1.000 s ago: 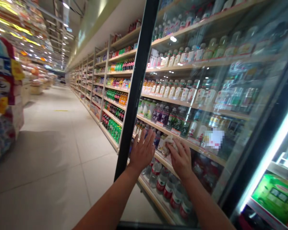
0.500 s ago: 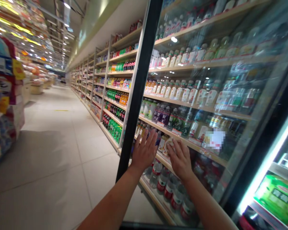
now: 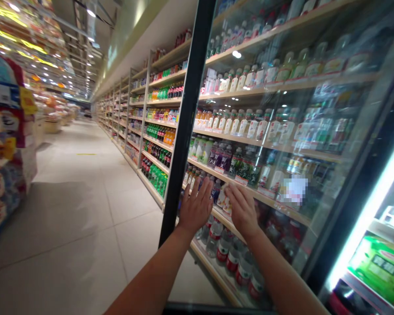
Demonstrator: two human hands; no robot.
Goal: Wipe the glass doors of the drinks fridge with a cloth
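Observation:
My left hand [image 3: 196,208] lies flat against the glass door [image 3: 282,100], fingers spread and holding nothing, close to the door's black frame [image 3: 184,127]. To its right, my right hand [image 3: 244,209] is pressed to the same pane with its fingers together. A crumpled whitish cloth is under the right hand's fingers; most of it is hidden now. Through the glass, rows of bottles [image 3: 239,122] stand on wooden shelves behind both hands.
The door is swung open, its black frame running down beside the aisle floor [image 3: 79,218]. A lit cooler with a green package [image 3: 379,267] is at the lower right. Drink shelves [image 3: 160,118] line the aisle; stacked goods [image 3: 9,144] stand at left.
My right hand has shifted slightly left and up on the glass, and less of the cloth shows. My left hand stays nearly in place. The view has moved a little.

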